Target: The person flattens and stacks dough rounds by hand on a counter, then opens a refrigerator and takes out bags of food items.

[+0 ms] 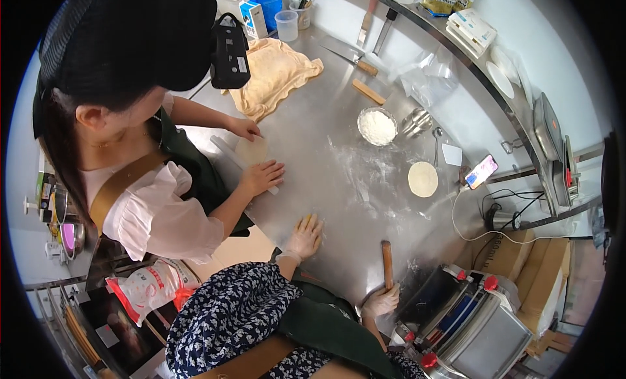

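My left hand, in a thin clear glove, rests on the steel worktop near its front edge. Its fingers are stretched out, and I see nothing gripped in them. At the lower right my gloved right hand is closed round the near end of a short wooden rolling pin, which points away from me. Beyond it, a round flat dough sheet lies on the floured steel, apart from both hands. Farther back stands a bowl of white flour.
At the left a co-worker's hands work over a pale dough disc and white roller. A large dough slab lies behind. A knife, a lit phone and cables line the back; a roller machine stands right.
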{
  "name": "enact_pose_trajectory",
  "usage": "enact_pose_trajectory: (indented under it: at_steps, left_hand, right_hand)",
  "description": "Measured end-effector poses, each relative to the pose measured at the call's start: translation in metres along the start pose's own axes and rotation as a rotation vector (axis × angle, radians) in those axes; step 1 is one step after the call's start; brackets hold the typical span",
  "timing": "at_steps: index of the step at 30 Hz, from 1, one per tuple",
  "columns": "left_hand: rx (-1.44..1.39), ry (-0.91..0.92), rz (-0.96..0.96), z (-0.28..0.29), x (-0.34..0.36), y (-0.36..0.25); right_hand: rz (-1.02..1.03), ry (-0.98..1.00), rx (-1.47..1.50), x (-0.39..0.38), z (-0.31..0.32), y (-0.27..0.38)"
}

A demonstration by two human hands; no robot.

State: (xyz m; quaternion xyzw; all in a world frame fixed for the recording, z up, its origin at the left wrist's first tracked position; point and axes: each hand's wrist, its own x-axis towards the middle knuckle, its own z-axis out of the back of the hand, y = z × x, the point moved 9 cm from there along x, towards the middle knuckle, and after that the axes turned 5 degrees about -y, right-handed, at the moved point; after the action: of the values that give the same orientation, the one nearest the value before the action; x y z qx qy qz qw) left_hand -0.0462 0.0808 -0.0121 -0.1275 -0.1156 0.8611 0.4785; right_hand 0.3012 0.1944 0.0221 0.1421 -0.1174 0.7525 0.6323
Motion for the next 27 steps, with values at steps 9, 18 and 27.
enact_pose_trajectory:
  at_steps: [9, 18, 27]
  left_hand:
    - [-0.046, -0.083, -0.017, 0.02, 0.001, -0.001]
    - [-0.021, -0.095, -0.014, 0.017, 0.0, -0.003]
    - [-0.038, -0.242, -0.051, 0.022, -0.004, -0.005]
  right_hand:
    - [-0.056, 0.057, -0.02, 0.003, 0.005, 0.003]
    - [-0.025, 0.014, 0.001, 0.003, 0.012, 0.005]
    - [-0.062, 0.079, 0.031, 0.002, 0.006, -0.002]
